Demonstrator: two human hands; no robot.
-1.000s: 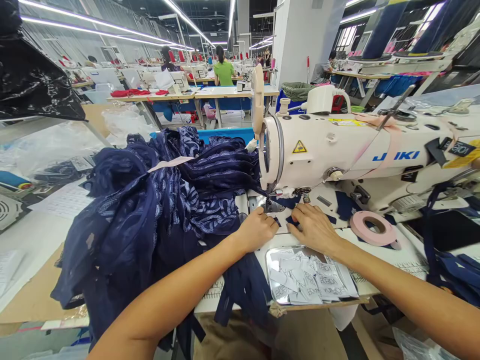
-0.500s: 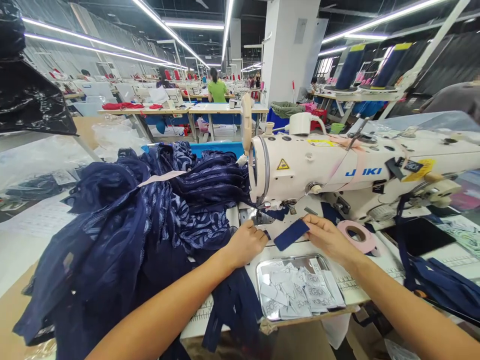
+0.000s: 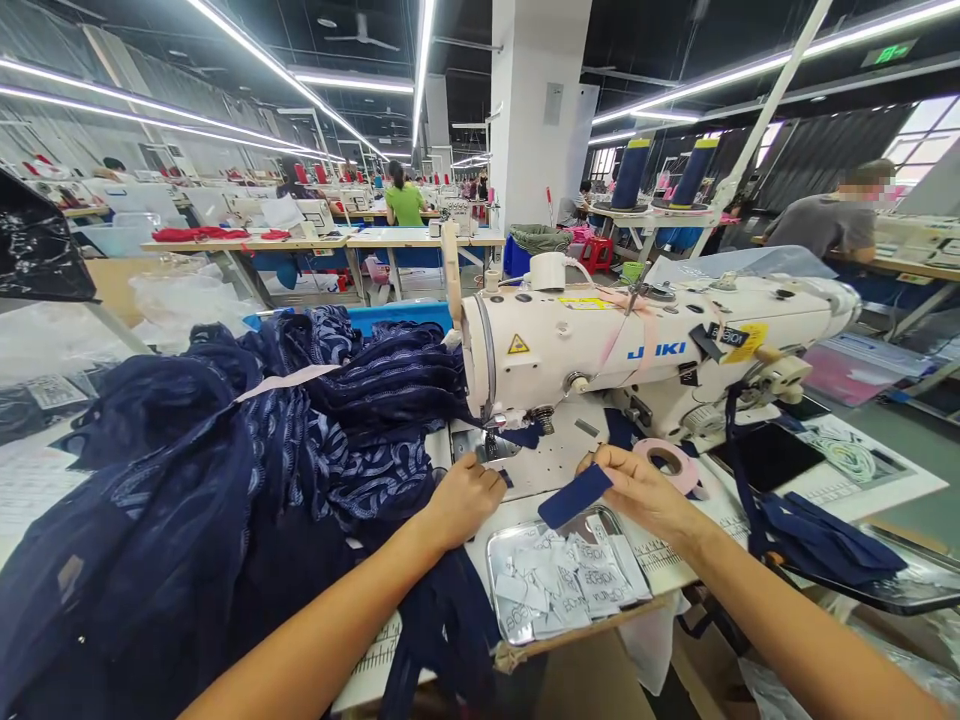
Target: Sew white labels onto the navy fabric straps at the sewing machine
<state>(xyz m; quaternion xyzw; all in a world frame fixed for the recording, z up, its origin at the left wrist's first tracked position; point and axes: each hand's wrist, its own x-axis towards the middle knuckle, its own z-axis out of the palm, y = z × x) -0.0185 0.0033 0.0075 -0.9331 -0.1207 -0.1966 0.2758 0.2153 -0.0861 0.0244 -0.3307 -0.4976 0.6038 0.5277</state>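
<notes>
My right hand (image 3: 643, 487) pinches a small navy fabric strip (image 3: 574, 495) and holds it above the metal tray (image 3: 501, 612) of white labels. My left hand (image 3: 463, 496) is curled, fingers pressed on the navy lace fabric (image 3: 247, 450) just in front of the needle area (image 3: 491, 440) of the white sewing machine (image 3: 622, 345). The lace garments are heaped to the left of the machine.
A pink tape roll (image 3: 670, 463) lies right of the needle plate. Navy straps (image 3: 810, 530) hang at the right. A person in grey (image 3: 825, 215) sits at the far right; another in green (image 3: 403, 200) works at distant tables. Black plastic (image 3: 34, 245) hangs at the left.
My right hand lifted the navy strip off the machine bed and now holds it over the tray. The camera has tilted up and turned right.
</notes>
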